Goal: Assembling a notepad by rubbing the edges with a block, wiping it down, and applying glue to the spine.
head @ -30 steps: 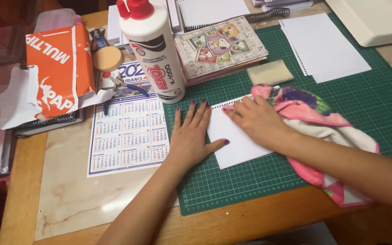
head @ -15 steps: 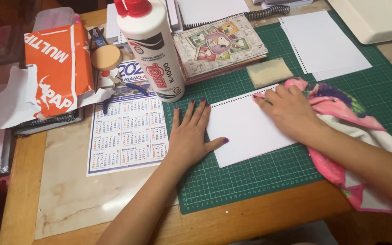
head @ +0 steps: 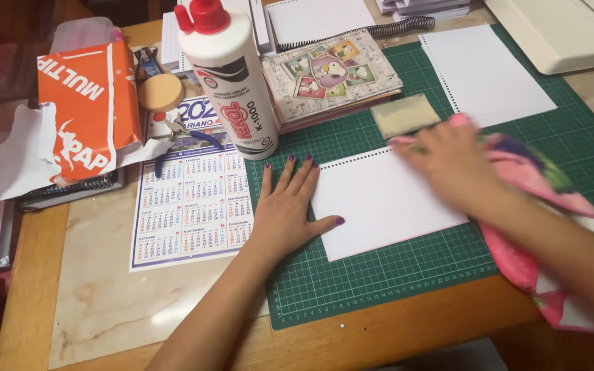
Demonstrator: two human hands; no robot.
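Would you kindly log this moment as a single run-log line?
left hand: flat, steadying white sheet | right hand: blurred, on pink cloth at sheet's right end | green cutting mat beneath

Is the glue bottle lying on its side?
No, the white glue bottle stands upright with its red cap on top, behind the left hand.
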